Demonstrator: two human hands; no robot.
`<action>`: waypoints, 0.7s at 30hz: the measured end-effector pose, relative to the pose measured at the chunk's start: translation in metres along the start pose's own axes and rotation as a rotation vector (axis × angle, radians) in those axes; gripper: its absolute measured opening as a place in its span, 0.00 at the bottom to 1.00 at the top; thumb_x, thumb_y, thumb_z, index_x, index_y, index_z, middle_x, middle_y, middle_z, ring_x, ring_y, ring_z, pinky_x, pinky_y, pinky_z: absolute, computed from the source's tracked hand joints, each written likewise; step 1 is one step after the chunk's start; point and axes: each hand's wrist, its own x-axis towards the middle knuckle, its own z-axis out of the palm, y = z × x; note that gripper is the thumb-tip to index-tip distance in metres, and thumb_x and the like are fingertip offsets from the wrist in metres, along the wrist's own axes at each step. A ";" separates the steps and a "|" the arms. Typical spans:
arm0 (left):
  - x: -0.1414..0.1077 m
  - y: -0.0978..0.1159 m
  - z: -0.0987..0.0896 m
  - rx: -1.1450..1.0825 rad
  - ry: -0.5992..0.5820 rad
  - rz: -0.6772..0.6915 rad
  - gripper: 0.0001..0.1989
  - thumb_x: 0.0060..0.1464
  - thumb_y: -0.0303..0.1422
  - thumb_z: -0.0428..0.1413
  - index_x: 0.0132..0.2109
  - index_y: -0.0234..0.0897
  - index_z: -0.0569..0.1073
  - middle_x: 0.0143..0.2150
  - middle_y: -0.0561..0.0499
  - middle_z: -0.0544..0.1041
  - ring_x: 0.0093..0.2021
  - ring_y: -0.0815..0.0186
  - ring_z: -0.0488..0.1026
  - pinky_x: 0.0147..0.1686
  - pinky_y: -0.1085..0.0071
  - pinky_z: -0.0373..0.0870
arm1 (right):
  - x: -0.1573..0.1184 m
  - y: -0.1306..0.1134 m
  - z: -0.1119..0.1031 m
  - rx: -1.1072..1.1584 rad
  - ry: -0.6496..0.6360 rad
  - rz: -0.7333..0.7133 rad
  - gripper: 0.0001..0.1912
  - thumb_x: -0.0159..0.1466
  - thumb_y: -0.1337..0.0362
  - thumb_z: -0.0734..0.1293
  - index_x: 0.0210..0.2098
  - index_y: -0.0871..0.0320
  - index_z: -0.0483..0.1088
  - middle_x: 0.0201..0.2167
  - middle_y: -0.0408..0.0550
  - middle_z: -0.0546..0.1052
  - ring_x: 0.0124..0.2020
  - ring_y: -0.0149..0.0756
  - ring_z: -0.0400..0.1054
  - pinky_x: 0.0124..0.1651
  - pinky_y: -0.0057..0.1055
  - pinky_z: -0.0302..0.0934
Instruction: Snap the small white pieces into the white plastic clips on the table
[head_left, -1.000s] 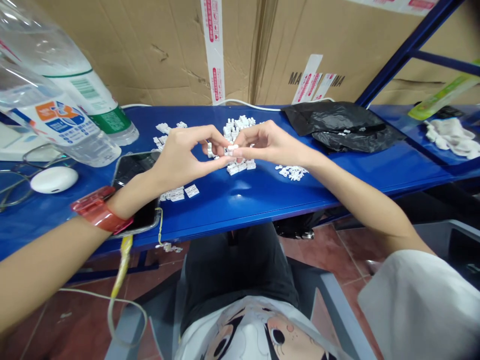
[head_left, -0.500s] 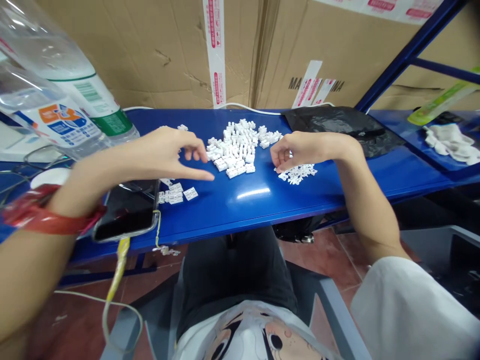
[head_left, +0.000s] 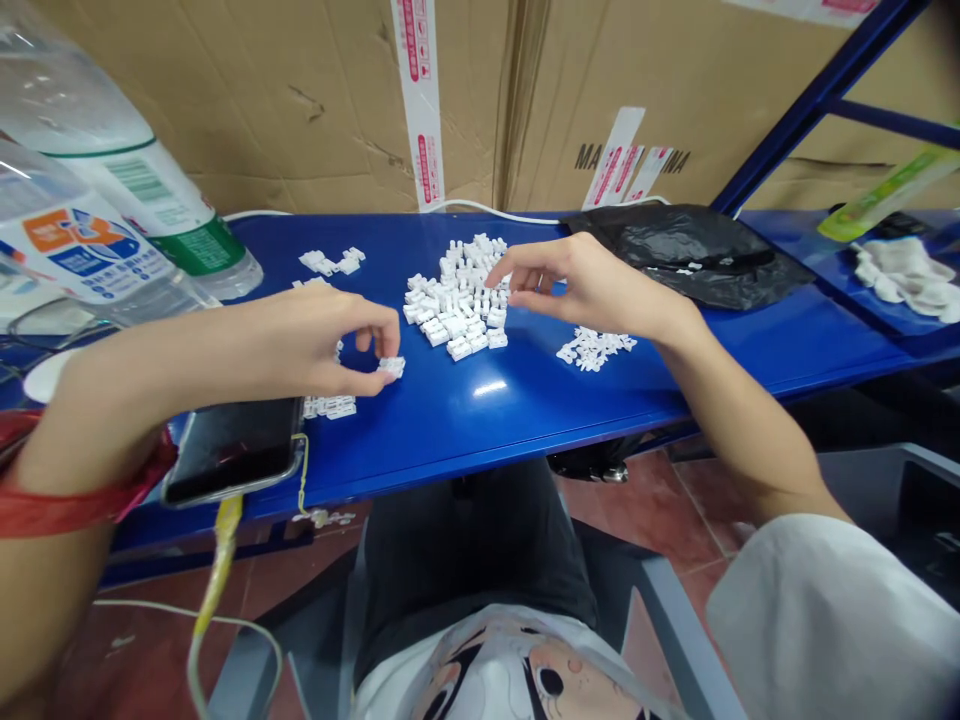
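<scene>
A heap of small white plastic connector pieces (head_left: 456, 300) lies in the middle of the blue table (head_left: 465, 430). My left hand (head_left: 330, 345) pinches one such piece (head_left: 391, 367) between thumb and forefinger, just beside a short row of pieces (head_left: 328, 407). My right hand (head_left: 589, 285) hovers with its fingers spread, the fingertips at the right side of the heap, holding nothing. Below it lies a looser cluster of white pieces (head_left: 595, 348). Another small group (head_left: 328, 262) sits further back on the left.
A black smartphone (head_left: 232, 450) lies at the table's near edge under my left forearm. Plastic water bottles (head_left: 97, 200) stand at the left, a black plastic bag (head_left: 682, 255) at the back right, and cardboard boxes (head_left: 300, 100) behind the table. My lap is below.
One second ago both hands met over the heap. They have since parted: my left hand moved left with a piece, and my right hand moved right, then back toward the heap.
</scene>
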 end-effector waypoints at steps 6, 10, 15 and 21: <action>0.024 0.029 0.007 -0.011 -0.043 0.018 0.09 0.57 0.40 0.62 0.39 0.41 0.75 0.31 0.54 0.78 0.30 0.65 0.73 0.32 0.70 0.68 | 0.003 -0.001 0.016 0.254 0.119 -0.057 0.15 0.69 0.51 0.74 0.38 0.56 0.75 0.30 0.47 0.81 0.32 0.35 0.75 0.40 0.34 0.72; 0.026 0.026 0.022 -0.136 -0.069 -0.039 0.09 0.55 0.39 0.63 0.39 0.40 0.75 0.31 0.53 0.78 0.29 0.66 0.73 0.33 0.69 0.72 | 0.005 -0.003 0.027 0.316 0.196 -0.106 0.17 0.68 0.49 0.75 0.38 0.56 0.74 0.31 0.45 0.80 0.34 0.34 0.73 0.38 0.31 0.70; 0.027 0.024 0.028 -0.209 -0.058 -0.083 0.08 0.55 0.36 0.63 0.40 0.38 0.77 0.31 0.53 0.78 0.30 0.67 0.72 0.34 0.69 0.73 | 0.011 -0.001 0.044 0.427 0.226 -0.163 0.17 0.66 0.50 0.76 0.36 0.57 0.74 0.33 0.45 0.78 0.34 0.32 0.70 0.38 0.30 0.67; 0.028 0.034 0.031 -0.374 0.051 -0.118 0.08 0.55 0.33 0.65 0.41 0.34 0.78 0.32 0.52 0.78 0.32 0.70 0.72 0.37 0.71 0.74 | 0.012 0.000 0.058 0.420 0.229 -0.208 0.12 0.69 0.57 0.74 0.36 0.60 0.77 0.31 0.45 0.80 0.34 0.31 0.71 0.38 0.30 0.64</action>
